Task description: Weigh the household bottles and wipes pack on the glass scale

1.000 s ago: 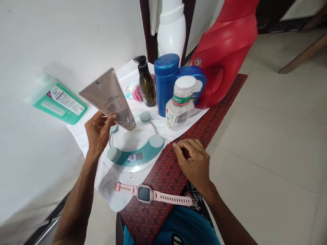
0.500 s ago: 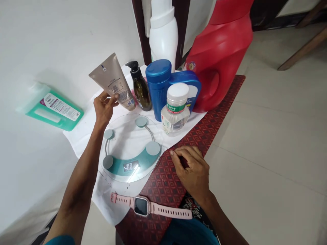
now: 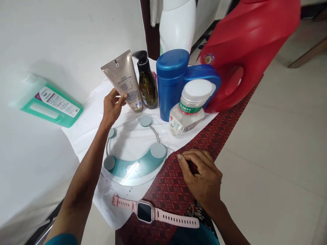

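Observation:
My left hand (image 3: 113, 107) is closed on a beige squeeze tube (image 3: 126, 80), pinching it near its capped lower end. The tube stands nearly upright, cap down, beside a dark pump bottle (image 3: 148, 83) and behind the round glass scale (image 3: 138, 160). Glare covers much of the scale's display. My right hand (image 3: 201, 175) rests on the red patterned tabletop, fingers curled in and thumb against them, with nothing seen in it. A pink-strapped smartwatch (image 3: 144, 211) lies in front of the scale, left of that hand.
Behind the scale stand a blue bottle (image 3: 170, 85), a clear white-lidded jar (image 3: 190, 105), a white bottle (image 3: 176, 25) and a large red jug (image 3: 245, 44). At the left is a green-liquid bottle (image 3: 53, 103) by the wall. White cloth (image 3: 84, 136) covers part of the table.
My left hand has carried the tube from over the scale back to beside the pump bottle, turning it more upright. The scale's reading fell to zero, then became unreadable. My right hand stays put.

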`<state>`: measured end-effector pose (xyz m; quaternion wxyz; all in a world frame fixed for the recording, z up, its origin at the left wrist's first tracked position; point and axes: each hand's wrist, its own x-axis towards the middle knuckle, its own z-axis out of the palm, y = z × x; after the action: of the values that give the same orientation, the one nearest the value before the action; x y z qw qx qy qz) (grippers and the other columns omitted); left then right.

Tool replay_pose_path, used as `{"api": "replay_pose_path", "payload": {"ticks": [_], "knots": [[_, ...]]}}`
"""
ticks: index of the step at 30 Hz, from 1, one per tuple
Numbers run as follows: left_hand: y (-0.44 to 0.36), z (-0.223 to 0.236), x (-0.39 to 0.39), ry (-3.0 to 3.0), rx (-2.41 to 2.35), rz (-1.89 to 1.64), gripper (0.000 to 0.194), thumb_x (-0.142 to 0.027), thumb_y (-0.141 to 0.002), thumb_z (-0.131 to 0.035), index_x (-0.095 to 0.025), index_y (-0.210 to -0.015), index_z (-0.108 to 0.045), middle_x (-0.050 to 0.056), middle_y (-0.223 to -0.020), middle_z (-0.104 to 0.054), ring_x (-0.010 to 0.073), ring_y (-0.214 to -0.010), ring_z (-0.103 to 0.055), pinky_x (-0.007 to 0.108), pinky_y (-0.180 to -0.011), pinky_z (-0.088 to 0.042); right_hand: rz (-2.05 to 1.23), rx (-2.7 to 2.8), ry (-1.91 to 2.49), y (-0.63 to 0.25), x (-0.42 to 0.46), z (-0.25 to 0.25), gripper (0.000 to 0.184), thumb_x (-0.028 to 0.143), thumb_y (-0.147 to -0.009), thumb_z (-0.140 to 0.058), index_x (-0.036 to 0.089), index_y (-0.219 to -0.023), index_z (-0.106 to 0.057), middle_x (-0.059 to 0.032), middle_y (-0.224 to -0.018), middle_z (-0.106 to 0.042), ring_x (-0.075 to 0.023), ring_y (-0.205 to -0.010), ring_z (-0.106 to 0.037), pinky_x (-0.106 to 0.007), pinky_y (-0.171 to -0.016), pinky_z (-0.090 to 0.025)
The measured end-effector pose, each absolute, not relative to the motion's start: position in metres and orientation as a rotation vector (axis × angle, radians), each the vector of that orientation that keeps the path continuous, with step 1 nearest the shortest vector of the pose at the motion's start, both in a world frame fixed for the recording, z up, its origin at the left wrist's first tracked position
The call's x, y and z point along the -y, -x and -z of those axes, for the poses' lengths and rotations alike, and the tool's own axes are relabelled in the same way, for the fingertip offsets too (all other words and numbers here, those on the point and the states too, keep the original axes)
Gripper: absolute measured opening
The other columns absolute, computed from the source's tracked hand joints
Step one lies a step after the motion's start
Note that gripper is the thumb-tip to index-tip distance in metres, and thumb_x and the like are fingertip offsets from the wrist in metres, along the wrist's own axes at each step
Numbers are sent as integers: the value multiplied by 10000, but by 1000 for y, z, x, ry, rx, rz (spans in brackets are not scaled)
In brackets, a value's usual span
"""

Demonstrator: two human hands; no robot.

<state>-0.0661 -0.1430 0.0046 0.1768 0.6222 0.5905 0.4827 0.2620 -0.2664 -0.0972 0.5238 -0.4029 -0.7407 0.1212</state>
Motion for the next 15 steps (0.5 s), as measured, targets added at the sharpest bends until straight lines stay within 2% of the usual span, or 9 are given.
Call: {"api": "replay_pose_path", "payload": {"ticks": [4, 6, 8, 10, 12, 14, 15], "knots": [[83, -11, 164, -1774, -1789, -1444, 676, -706, -855, -835, -216, -1296, -689, 164, -1324, -732, 311, -1161, -748, 427, -905, -665, -281, 1789, 953, -264, 268, 96, 184, 118, -1014, -733, 228, -905, -634, -8, -848, -716, -173, -780, -662, -338, -796, -536], [106, -15, 184, -1745, -1972, -1566, 724, -707, -886, -810, -235, -1401, -621, 181, -1421, -679, 325, -1202, -736, 470, -970, -646, -268, 1811, 948, -265, 267, 96, 153, 159, -1032, -722, 233, -918, -652, -16, -857, -726, -182, -773, -674, -352, -801, -535], [138, -21, 207, -1694, -2269, -1781, 737, -672, -926, -784, -255, -1483, -539, 190, -1536, -587, 347, -1327, -677, 516, -1082, -597, -263, 1835, 954, -266, 265, 97, 138, 210, -1051, -702, 248, -923, -666, -22, -863, -741, -196, -757, -689, -379, -796, -536], [176, -28, 233, -1579, -2649, -1964, 793, -593, -934, -798, -264, -1563, -444, 203, -1640, -470, 373, -1519, -521, 569, -1239, -476, -250, 1849, 962, -267, 262, 102, 153, 290, -1060, -691, 278, -908, -672, -19, -839, -754, -216, -722, -700, -413, -749, -532], [216, -33, 255, -1332, -2997, -2005, 923, -523, -899, -842, -241, -1628, -350, 234, -1714, -355, 390, -1657, -318, 615, -1351, -301, -247, 1842, 984, -268, 260, 107, 199, 386, -1058, -680, 313, -874, -669, -15, -797, -761, -240, -680, -702, -453, -691, -522], [254, -34, 269, -964, -3158, -1956, 1070, -510, -836, -895, -199, -1658, -283, 280, -1757, -254, 422, -1709, -174, 673, -1371, -195, -275, 1837, 1039, -268, 259, 112, 245, 472, -1054, -655, 338, -849, -667, -20, -780, -772, -271, -680, -709, -489, -666, -524], [272, -33, 273, -773, -3153, -1942, 1117, -540, -807, -910, -180, -1653, -276, 302, -1764, -223, 444, -1714, -147, 700, -1361, -188, -292, 1834, 1080, -268, 259, 114, 265, 502, -1055, -639, 346, -843, -669, -26, -783, -777, -285, -689, -714, -504, -669, -532]]}}
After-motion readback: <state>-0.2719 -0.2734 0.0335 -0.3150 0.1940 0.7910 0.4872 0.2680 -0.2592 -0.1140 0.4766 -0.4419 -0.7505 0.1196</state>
